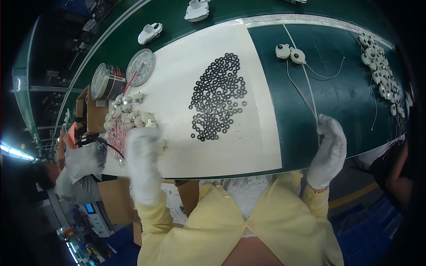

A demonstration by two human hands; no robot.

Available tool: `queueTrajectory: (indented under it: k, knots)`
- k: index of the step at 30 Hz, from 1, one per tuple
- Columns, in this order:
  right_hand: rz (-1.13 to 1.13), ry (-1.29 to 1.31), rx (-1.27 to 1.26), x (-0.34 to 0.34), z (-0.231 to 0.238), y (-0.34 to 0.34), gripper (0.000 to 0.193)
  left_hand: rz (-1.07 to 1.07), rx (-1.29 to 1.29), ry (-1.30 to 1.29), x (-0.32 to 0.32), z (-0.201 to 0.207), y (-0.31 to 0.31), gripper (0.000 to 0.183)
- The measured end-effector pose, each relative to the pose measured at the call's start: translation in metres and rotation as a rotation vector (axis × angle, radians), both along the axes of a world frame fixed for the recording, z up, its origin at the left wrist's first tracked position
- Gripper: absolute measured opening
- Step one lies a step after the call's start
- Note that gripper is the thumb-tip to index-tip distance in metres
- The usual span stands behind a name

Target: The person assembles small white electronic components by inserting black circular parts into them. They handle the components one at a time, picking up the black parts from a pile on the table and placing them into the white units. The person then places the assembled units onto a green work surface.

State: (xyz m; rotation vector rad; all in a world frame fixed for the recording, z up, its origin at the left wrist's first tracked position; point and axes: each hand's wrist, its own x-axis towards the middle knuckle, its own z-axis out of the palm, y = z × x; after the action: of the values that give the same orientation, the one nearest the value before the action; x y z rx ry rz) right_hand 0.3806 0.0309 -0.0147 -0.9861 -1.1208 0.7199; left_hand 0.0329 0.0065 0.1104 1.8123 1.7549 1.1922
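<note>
My right hand (330,144), in a white glove, is closed on thin wires (306,98) over the dark green mat. The wires run up to two small round cream parts (290,54) with black centres, which look like small motors and lie side by side. Smeared by motion, my left hand (144,153) is also gloved in white. It is at the near edge of a heap of similar cream parts (128,116) with tangled pink and white wires (117,135). Whether its fingers hold anything cannot be seen.
Many black rings (217,95) lie spread on the white sheet (177,150). At the left stand a tin can (101,82), a round lid (148,75) with a red stick, and a cardboard box (95,115). More wired parts (381,73) line the right edge. White housings (150,33) sit beyond.
</note>
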Motion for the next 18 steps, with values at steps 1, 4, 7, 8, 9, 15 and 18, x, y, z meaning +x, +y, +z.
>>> queueTrajectory:
  k: [1, 4, 7, 8, 9, 15, 18]
  knots:
    - [0.009, 0.001, 0.004, 0.000, 0.000, -0.001, 0.040, -0.021, -0.155, 0.226, 0.012, -0.016, 0.003, 0.018]
    - [0.044, 0.009, 0.018, 0.001, 0.003, -0.001, 0.036, -0.080, -0.269, 0.298, 0.026, -0.050, -0.010, 0.020]
    - [0.049, -0.011, 0.022, 0.000, 0.004, -0.001, 0.034, -0.029, -0.333, 0.259, 0.036, -0.059, -0.018, 0.025]
    - [0.050, -0.017, 0.016, 0.001, 0.005, -0.001, 0.034, -0.016, -0.312, 0.273, 0.036, -0.062, -0.019, 0.026]
    - [0.051, -0.022, 0.010, 0.001, 0.005, -0.001, 0.033, -0.003, -0.291, 0.287, 0.036, -0.063, -0.019, 0.028]
    - [0.061, -0.015, -0.006, 0.002, 0.006, -0.003, 0.034, -0.066, -0.332, 0.430, 0.033, -0.057, -0.020, 0.026]
    - [0.064, -0.013, -0.007, 0.003, 0.005, -0.003, 0.035, -0.042, -0.378, 0.396, 0.034, -0.055, -0.021, 0.024]
